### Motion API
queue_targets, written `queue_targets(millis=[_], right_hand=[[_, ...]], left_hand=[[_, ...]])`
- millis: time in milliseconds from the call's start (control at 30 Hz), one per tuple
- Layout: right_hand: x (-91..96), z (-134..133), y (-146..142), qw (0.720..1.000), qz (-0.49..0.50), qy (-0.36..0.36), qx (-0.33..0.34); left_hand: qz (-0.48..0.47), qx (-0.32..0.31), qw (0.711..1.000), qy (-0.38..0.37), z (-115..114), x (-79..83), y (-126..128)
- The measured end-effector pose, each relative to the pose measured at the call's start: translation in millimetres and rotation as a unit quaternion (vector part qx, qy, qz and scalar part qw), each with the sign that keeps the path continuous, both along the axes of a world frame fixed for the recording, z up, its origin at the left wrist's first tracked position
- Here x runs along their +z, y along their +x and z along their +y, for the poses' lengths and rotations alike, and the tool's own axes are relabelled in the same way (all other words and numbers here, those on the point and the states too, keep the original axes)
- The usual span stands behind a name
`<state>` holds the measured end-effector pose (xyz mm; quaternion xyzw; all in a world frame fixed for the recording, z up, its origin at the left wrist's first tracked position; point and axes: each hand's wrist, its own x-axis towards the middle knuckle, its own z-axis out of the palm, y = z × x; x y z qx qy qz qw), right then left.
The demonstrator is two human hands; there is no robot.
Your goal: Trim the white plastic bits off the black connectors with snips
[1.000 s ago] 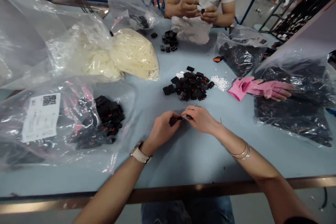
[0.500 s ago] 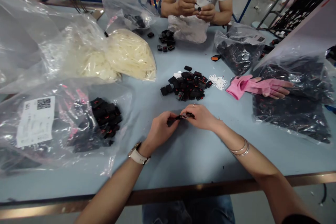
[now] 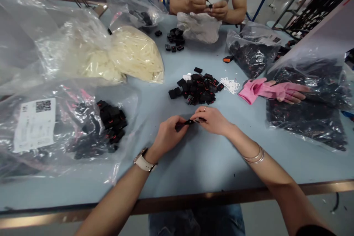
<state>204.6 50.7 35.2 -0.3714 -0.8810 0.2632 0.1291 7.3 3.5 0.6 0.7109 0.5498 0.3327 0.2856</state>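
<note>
Left hand pinching a small black part, right hand gripping some dark bit, can't tell what lol. Black plastic parts piled just beyond.

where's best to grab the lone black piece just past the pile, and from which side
I'd pinch the lone black piece by its left and right ends, fingers coming down from above: it looks flat and longer side to side, and the black pile crowds its near edge.
</note>
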Motion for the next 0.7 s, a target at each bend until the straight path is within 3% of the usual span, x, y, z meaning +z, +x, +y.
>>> queue_targets(millis=[300, 500, 700], right_hand=[[-0.5, 3.1, -1.8, 0.992, 0.087, -0.09, -0.03], [-0.1, 0.5, -4.8, 0.968, 0.151, -0.18, -0.089], [-1.2, -0.9, -6.5, 0.976, 0.131, -0.141, -0.103]], left_hand=[[-0.008, -0.003, 1.0, -0.005, 0.5, -0.8, -0.8], [0.0, -0.007, 1.0, -0.005, 0.6, 0.3, -1.8], [0.012, -0.014, 1.0, 0.011, 1.0, 0.4, -1.6]])
